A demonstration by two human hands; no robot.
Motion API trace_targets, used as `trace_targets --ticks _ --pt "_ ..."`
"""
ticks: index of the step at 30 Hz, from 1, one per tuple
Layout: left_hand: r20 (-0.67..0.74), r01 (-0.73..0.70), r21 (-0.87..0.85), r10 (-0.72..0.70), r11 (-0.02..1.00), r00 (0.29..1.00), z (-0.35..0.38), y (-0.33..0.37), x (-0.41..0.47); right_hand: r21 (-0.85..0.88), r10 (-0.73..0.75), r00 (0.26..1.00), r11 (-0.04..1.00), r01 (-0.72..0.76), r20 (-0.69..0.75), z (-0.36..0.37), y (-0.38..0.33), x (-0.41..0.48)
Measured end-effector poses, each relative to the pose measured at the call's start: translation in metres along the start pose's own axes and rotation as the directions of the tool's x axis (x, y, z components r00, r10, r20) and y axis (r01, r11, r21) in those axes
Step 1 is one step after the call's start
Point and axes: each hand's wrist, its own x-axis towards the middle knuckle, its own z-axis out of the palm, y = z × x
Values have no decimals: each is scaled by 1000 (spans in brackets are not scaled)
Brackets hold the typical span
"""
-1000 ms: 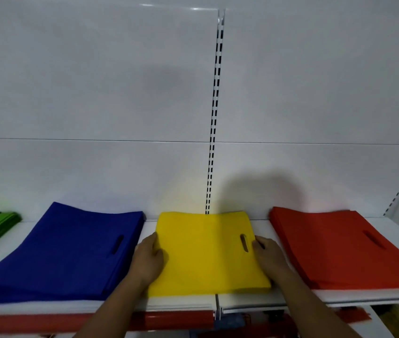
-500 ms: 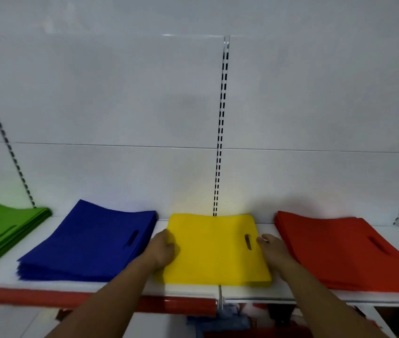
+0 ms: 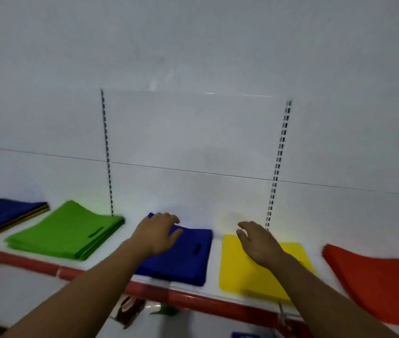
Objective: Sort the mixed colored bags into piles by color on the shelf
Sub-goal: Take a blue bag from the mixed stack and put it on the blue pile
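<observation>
Head view: shelf [image 3: 214,259] across lower frame; yellow pile [image 3: 247,272] and blue pile [image 3: 183,259] at centre; mixed stack [image 3: 3,213] far left; left hand [image 3: 155,234], fingers relaxed, on blue; right hand [image 3: 258,242], fingers spread and empty, over yellow; risk: dragging palms skewing piles.

it looked like a shop: a white display shelf [image 3: 215,262] with a red front strip [image 3: 193,298], slotted uprights [image 3: 277,167], and piles of coloured bags [image 3: 66,230].

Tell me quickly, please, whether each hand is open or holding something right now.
Left hand: open, fingers spread over the blue pile, holding nothing.
Right hand: open over the yellow pile, holding nothing.
</observation>
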Motion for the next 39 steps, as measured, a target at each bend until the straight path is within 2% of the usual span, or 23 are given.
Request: trace_targets --ticks 5,8,11,16,22,26,32,36,39 --pt "52 211 68 -215 975 975 -37 -145 -112 4 -178 981 984 178 77 65 -153 4" --pt "22 352 111 -356 929 934 -60 -239 -196 9 -296 946 955 297 130 116 -249 3" --pt "-3 478 155 -483 865 876 -80 -315 -280 7 -403 902 913 407 156 165 -345 -4" --pt "-50 665 137 -665 734 745 -117 -407 -395 66 -554 815 831 552 169 227 -500 -6" --pt "-103 783 156 -779 602 619 -138 -502 -495 150 -664 729 747 647 167 295 -643 -2" --pt "-94 835 160 -834 527 544 -135 -566 -521 213 -704 684 710 672 190 341 -712 21" --pt "-114 854 232 -859 466 500 -142 -677 -511 299 -703 685 707 641 193 403 -812 98" --pt "-151 856 224 -851 466 503 -149 -746 -471 296 -679 703 730 616 211 430 -852 158" --pt "-179 840 187 -823 510 539 -145 -790 -425 291 -648 736 755 588 195 446 -860 210"
